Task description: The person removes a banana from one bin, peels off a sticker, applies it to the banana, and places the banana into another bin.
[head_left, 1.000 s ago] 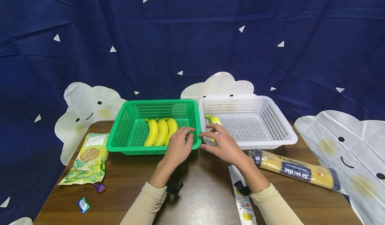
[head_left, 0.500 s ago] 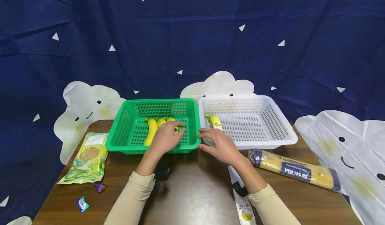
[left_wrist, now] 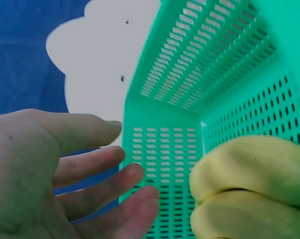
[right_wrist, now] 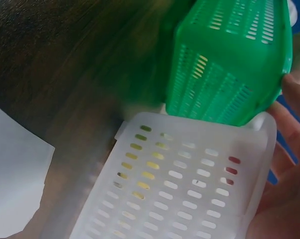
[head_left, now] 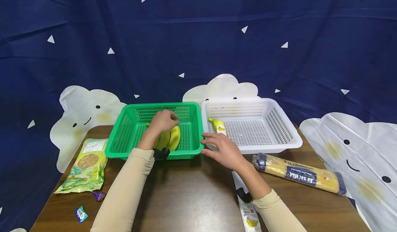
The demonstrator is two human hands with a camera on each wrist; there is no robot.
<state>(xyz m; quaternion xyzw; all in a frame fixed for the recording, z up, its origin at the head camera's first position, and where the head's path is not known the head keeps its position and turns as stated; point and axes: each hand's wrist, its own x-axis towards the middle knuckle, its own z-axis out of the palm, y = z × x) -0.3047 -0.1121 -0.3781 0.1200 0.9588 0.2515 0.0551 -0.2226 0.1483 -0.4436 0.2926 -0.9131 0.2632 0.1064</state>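
My left hand (head_left: 163,122) hovers over the green basket (head_left: 111,152) with its fingers relaxed. Beneath it lie the yellow bananas (head_left: 174,139), partly hidden by the hand and wrist. From the left wrist, the bananas (left_wrist: 254,167) sit side by side, apart from the fingers (left_wrist: 135,214). My right hand (head_left: 224,151) is at the front, where the two baskets meet, its fingers loosely bent. In the right wrist view a fingertip of that hand (right_wrist: 284,199) appears to touch the green rim. Inside the white basket (head_left: 291,144) lies one banana (head_left: 218,125) with a printed label.
A spaghetti pack (head_left: 299,173) lies at the right, and a green-yellow pouch (head_left: 84,166) at the left. Two small wrapped sweets, one purple (head_left: 98,195) and one blue-green (head_left: 81,214), lie near the pouch. A white strip with banana pictures (head_left: 249,213) lies below the right wrist.
My left hand has moved left and forward from beside the right hand to above the bananas. The right hand has stayed almost still by the basket rims.
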